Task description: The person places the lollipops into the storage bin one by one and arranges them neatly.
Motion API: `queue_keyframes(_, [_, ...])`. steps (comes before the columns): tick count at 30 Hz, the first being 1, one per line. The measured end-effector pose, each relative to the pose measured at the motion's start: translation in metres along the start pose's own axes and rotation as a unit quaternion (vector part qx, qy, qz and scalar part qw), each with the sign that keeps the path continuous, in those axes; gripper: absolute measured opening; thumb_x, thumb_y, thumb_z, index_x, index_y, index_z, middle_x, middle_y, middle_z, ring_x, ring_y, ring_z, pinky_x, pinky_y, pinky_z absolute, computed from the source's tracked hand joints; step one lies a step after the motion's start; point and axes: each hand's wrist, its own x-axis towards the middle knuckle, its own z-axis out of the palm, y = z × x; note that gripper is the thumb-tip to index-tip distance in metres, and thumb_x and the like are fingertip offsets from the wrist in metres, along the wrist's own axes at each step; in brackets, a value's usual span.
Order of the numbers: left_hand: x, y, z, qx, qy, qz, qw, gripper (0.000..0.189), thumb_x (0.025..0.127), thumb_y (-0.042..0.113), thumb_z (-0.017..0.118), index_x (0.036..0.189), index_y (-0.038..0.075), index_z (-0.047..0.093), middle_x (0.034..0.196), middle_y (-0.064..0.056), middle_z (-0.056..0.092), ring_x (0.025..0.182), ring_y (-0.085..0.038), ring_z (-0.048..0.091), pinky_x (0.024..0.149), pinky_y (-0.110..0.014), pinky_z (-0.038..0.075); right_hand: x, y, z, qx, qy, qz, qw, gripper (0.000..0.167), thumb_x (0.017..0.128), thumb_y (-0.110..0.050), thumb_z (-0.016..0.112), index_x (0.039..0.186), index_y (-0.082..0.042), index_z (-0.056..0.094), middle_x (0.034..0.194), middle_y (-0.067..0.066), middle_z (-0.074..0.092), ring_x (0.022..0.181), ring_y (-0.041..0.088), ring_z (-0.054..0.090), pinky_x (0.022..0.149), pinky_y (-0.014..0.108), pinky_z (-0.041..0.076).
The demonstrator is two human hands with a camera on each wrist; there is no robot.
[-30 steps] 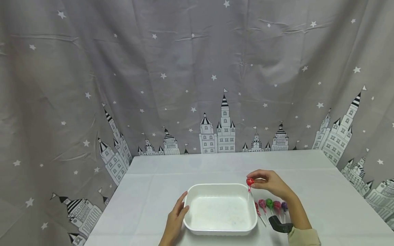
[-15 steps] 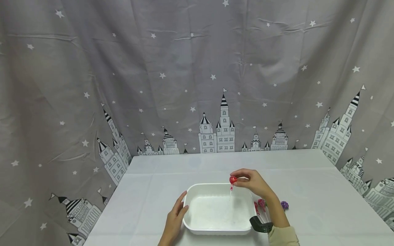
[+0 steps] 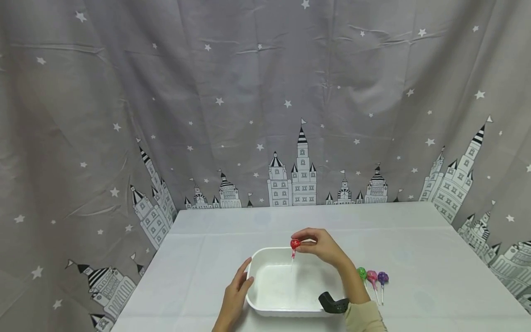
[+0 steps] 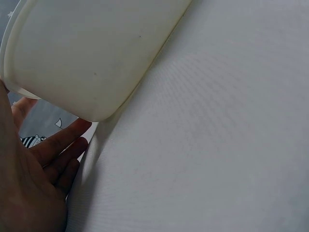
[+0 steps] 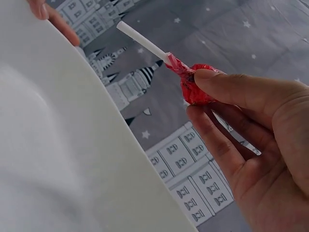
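Tray, white: red lollipop over it, pinched in right fingers; left fingers grip tray's left side.

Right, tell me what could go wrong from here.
The right grip pinches the red lollipop by its rounded, wrapped head, so it might slip and drop. The black wrist device appears over the near edge of the white tray and could knock it if lowered. The right forearm may brush the green lollipop beside it.
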Motion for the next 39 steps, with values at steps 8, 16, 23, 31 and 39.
queue_keyframes(8, [0.001, 0.0, 0.0, 0.009, 0.002, -0.002, 1.0, 0.044, 0.094, 0.03, 0.052, 0.137, 0.03, 0.044, 0.127, -0.019, 0.053, 0.112, -0.036, 0.054, 0.089, -0.053, 0.044, 0.006, -0.017, 0.02, -0.013, -0.009, -0.009, 0.9998, 0.028, 0.081, 0.0, 0.066, 0.109, 0.005, 0.063, 0.103, 0.017, 0.064, 0.097, 0.032, 0.059, 0.077, 0.027, 0.052])
queue_keyframes(16, [0.001, -0.001, 0.0, 0.01, 0.005, -0.003, 0.9999, 0.044, 0.093, 0.032, 0.053, 0.137, 0.03, 0.044, 0.122, -0.021, 0.056, 0.109, -0.034, 0.056, 0.088, -0.051, 0.045, 0.022, 0.015, 0.038, -0.019, -0.025, -0.022, 0.9993, 0.028, 0.079, -0.007, 0.071, 0.106, -0.004, 0.066, 0.099, 0.008, 0.066, 0.093, 0.019, 0.061, 0.074, 0.027, 0.052])
queue_keyframes(23, [0.001, 0.003, -0.002, 0.009, -0.013, -0.006, 0.9999, 0.045, 0.094, 0.033, 0.051, 0.138, 0.029, 0.042, 0.117, -0.018, 0.06, 0.106, -0.031, 0.058, 0.084, -0.047, 0.049, 0.024, 0.013, 0.054, -0.001, -0.044, -0.007, 0.999, 0.027, 0.08, -0.003, 0.069, 0.107, 0.001, 0.065, 0.1, 0.014, 0.065, 0.095, 0.026, 0.061, 0.074, 0.024, 0.052])
queue_keyframes(31, [0.0, 0.003, -0.002, 0.011, -0.018, 0.005, 0.9998, 0.045, 0.095, 0.026, 0.051, 0.139, 0.027, 0.041, 0.113, -0.014, 0.063, 0.104, -0.027, 0.059, 0.083, -0.043, 0.048, 0.028, 0.017, 0.067, 0.001, -0.051, 0.015, 0.9986, 0.027, 0.079, -0.008, 0.072, 0.106, -0.006, 0.068, 0.097, 0.005, 0.067, 0.092, 0.018, 0.061, 0.075, 0.024, 0.05])
queue_keyframes(39, [0.0, 0.003, -0.002, 0.013, -0.017, 0.006, 0.9998, 0.046, 0.095, 0.025, 0.05, 0.139, 0.026, 0.04, 0.115, -0.015, 0.062, 0.106, -0.03, 0.058, 0.086, -0.049, 0.045, 0.028, 0.018, 0.075, 0.025, -0.07, 0.004, 0.9972, 0.029, 0.078, 0.0, 0.07, 0.106, 0.003, 0.065, 0.098, 0.013, 0.066, 0.091, 0.022, 0.061, 0.075, 0.023, 0.05])
